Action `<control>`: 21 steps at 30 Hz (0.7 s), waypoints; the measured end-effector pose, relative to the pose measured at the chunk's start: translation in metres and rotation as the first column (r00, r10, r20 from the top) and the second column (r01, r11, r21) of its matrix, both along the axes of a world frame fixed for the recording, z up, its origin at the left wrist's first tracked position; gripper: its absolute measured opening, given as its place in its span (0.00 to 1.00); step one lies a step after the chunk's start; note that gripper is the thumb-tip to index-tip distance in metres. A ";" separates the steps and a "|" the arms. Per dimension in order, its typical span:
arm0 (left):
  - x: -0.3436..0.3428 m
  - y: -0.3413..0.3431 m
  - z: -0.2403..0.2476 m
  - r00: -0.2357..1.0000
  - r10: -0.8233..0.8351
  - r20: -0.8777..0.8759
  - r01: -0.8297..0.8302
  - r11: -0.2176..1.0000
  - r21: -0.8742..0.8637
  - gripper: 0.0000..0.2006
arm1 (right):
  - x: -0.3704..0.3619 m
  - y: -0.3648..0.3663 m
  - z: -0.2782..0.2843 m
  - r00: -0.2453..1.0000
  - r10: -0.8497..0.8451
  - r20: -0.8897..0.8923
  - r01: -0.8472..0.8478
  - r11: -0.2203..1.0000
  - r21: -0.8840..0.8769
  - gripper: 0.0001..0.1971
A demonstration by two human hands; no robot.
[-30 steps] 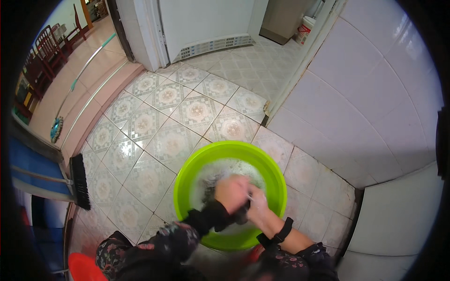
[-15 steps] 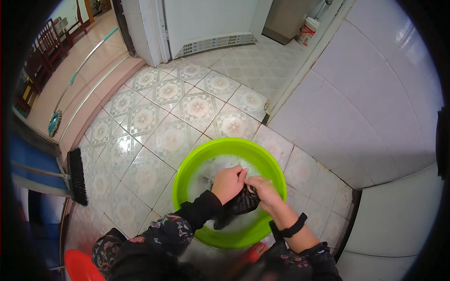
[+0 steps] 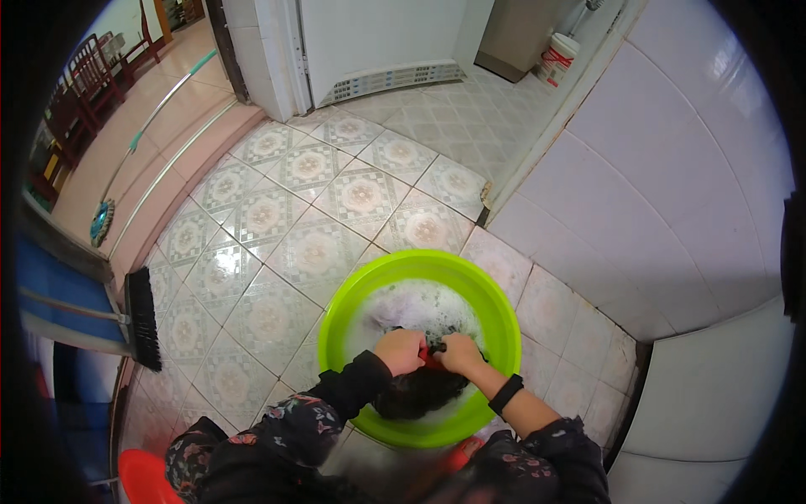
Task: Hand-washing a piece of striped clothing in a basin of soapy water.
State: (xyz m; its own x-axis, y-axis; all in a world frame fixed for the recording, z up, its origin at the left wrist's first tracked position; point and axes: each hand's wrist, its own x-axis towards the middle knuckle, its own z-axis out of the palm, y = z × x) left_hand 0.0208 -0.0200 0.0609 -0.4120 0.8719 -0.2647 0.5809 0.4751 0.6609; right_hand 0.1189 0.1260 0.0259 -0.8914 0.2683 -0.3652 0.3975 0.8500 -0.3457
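A lime-green round basin (image 3: 502, 336) on the tiled floor holds water with white suds (image 3: 420, 302). Inside it hangs a dark, wet cloth garment (image 3: 416, 396), its lower part in the water; I cannot tell its exact kind. My left hand (image 3: 401, 350) is closed on the garment's upper edge. Close beside it, my right hand (image 3: 460, 354) grips the same edge. A small red patch shows between my hands. The fingertips of both are partly hidden.
A black-bristled broom (image 3: 143, 319) stands at the left, and a mop (image 3: 102, 223) rests by the pink step. Part of a red plastic object (image 3: 147, 477) shows at the lower left. A tiled wall (image 3: 630, 193) rises at the right, and a white bucket (image 3: 557, 60) stands beyond the doorway.
My hands have moved slightly down and a little farther apart along the garment, from a bunched hold to knuckles upward. The garment hangs more spread out, and a red patch now shows.
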 end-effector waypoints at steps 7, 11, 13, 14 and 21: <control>0.001 0.000 0.002 0.999 0.040 0.027 -0.046 0.940 0.339 0.20 | -0.015 0.003 0.128 0.711 -0.699 -0.082 0.231 0.342 -0.911 0.13; -0.028 0.007 0.049 0.993 -0.006 0.116 -0.015 0.984 0.177 0.18 | -0.014 0.013 0.172 0.690 -0.722 -0.044 0.120 0.174 -0.977 0.12; -0.047 0.004 0.064 0.995 0.008 0.102 -0.042 0.944 0.326 0.15 | -0.009 0.027 0.169 0.695 -0.704 -0.150 0.150 0.346 -0.926 0.12; -0.053 0.005 0.079 0.995 0.008 0.100 -0.040 0.945 0.324 0.15 | -0.005 0.033 0.163 0.715 -0.668 -0.205 0.154 0.436 -0.887 0.13; -0.045 0.008 0.095 0.541 0.073 0.838 -0.571 0.763 0.303 0.10 | 0.000 0.023 0.112 0.824 -0.326 -0.463 -0.041 0.781 -0.623 0.16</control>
